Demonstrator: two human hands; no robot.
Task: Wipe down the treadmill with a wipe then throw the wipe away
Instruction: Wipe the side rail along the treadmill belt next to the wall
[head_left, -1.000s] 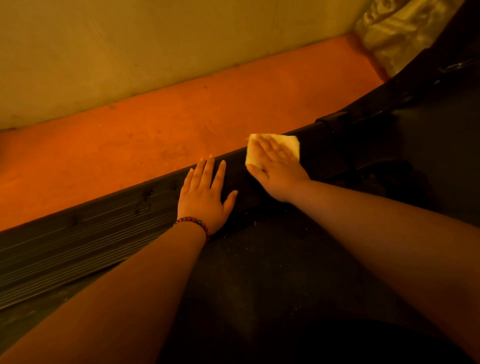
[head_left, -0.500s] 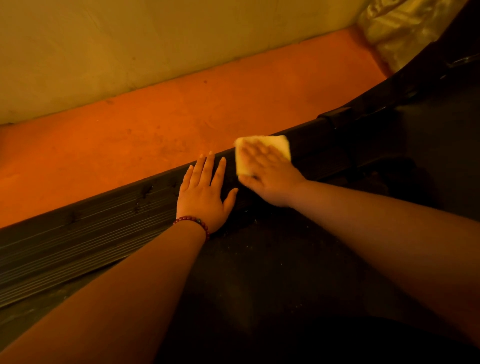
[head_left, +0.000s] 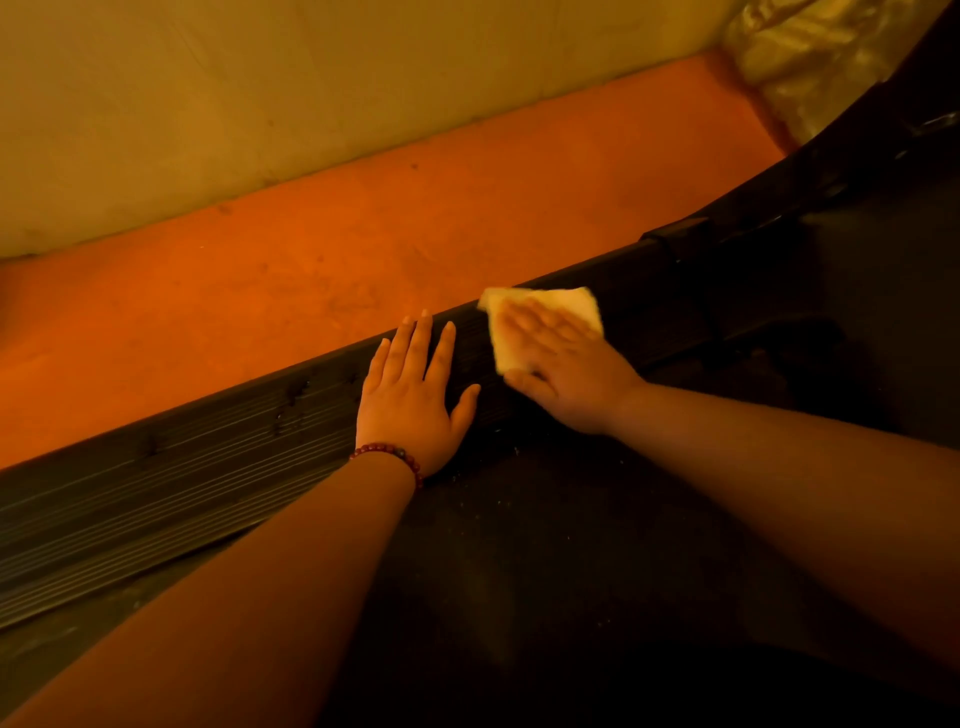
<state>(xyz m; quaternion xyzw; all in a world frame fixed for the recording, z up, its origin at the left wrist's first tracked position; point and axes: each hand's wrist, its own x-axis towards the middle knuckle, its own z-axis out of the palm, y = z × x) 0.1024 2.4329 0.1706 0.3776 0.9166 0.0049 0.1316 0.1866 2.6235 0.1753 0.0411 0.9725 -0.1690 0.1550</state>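
Observation:
The treadmill's dark ribbed side rail (head_left: 197, 483) runs diagonally from lower left to upper right, with the black belt (head_left: 571, 545) below it. My right hand (head_left: 561, 364) lies flat with straight fingers on a pale folded wipe (head_left: 566, 304), pressing it onto the rail. The wipe shows past my fingertips and beside my thumb; my hand is blurred. My left hand (head_left: 415, 395), with a beaded bracelet on its wrist, rests flat on the rail just left of the wipe, fingers straight and spread.
An orange floor strip (head_left: 311, 275) lies beyond the rail, bounded by a pale wall (head_left: 260, 93). A crumpled shiny sheet (head_left: 810, 62) sits in the far right corner. Dark treadmill frame parts (head_left: 883, 171) rise at the upper right. Small crumbs dot the belt.
My right hand slid the wipe left along the rail toward my left hand, then a little back to the right. My left hand stayed planted.

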